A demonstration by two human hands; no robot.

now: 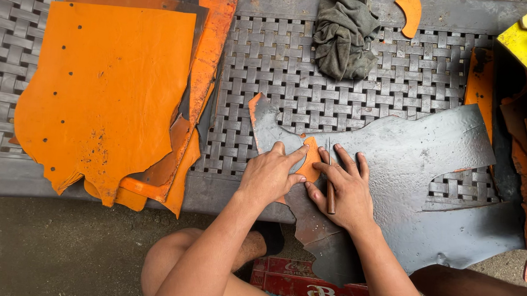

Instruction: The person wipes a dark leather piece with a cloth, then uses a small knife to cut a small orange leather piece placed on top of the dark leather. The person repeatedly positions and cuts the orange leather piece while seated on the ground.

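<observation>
Orange pattern piece (311, 160) lies flat on the grey leather sheet (403, 164), dull side up, directly under my two hands, at the sheet's left neck. It is small and curved; most of it is hidden by my fingers, so I cannot tell its full outline. What shows runs near to far, slightly tilted right at the top.

Left hand (268, 176): palm down, fingers spread and pressed on the left edge of the pattern piece, pinning it to the sheet. It grasps nothing, only presses. Forearm comes in from the near left.

Right hand (346, 192): just right of the pattern piece, touching its right edge. It grips a thin brown-handled cutting tool (330, 185), whose shaft runs near to far and whose tip points away from me, along the piece's right edge. Fingers curl over the handle; index finger is laid forward.

Both hands are equally close to the piece; the right holds the tool against its edge.

Further off: stack of orange hides (108, 90) far left on the woven grey mat (359, 69), a crumpled grey rag (343, 37) at the far edge.
</observation>
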